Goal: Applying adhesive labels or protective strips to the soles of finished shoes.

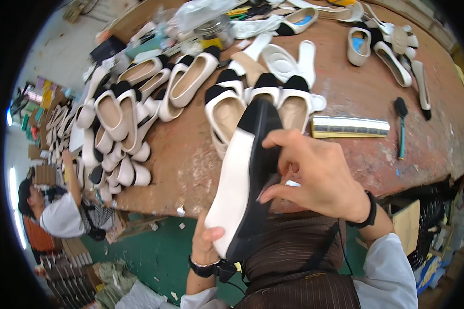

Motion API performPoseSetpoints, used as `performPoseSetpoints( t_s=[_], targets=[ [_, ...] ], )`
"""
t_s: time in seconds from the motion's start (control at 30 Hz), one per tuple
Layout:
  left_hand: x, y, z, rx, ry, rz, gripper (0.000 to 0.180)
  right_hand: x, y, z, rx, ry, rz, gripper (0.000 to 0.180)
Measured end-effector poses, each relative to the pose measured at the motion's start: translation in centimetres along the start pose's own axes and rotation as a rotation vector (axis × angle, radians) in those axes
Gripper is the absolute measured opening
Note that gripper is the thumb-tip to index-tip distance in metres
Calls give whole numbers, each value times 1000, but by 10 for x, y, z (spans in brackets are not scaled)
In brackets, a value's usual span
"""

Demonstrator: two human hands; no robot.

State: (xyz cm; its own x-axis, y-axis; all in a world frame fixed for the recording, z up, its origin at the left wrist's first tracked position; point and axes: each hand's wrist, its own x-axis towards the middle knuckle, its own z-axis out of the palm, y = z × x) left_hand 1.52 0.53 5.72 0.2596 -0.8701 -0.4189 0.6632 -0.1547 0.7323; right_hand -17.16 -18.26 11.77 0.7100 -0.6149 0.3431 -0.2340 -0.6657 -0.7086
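Observation:
A white flat shoe with a black toe cap point(233, 180) is tilted up before me, its black sole turned to the right. My left hand point(206, 242) grips its heel end, thumb on the white side and the other fingers mostly hidden. My right hand point(319, 172) is at the sole, with curved index finger and thumb spread apart along it. A faint clear sliver shows near the thumb tip; I cannot tell what it is. Just behind the held shoe, several matching flats point(295, 103) stand toe-away on the brown worktable point(172, 177).
Many more flats point(111, 116) are heaped at the table's left. A shiny foil roll point(350, 127) and a green-handled brush point(401, 126) lie to the right. White insoles point(307, 62) and more shoes point(392, 64) are farther back. Another person point(62, 213) is at the far left.

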Motion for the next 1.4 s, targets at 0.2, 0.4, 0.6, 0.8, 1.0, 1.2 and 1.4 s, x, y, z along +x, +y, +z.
performPoseSetpoints(
  t_s=[0.2,0.4,0.6,0.8,1.0,1.2,1.4],
  targets=[
    [-25,40,-172,607,336,393,72,-32,63,1,-230,347,387,38],
    [33,321,-158,1509,598,1046,39,-79,166,-54,-568,333,413,34],
    [141,414,-256,2156,705,826,51,-85,191,-55,-652,144,391,43],
    [167,367,-240,2031,958,1194,75,-99,154,-77,-457,282,584,41],
    [149,319,-202,2019,1076,1286,85,-100,95,-67,-244,571,427,35],
    [71,128,-17,1307,-142,640,57,-88,61,-19,-409,536,-153,48],
    [40,4,40,171,-557,-393,67,-86,24,22,-322,302,-358,35]
  ],
)
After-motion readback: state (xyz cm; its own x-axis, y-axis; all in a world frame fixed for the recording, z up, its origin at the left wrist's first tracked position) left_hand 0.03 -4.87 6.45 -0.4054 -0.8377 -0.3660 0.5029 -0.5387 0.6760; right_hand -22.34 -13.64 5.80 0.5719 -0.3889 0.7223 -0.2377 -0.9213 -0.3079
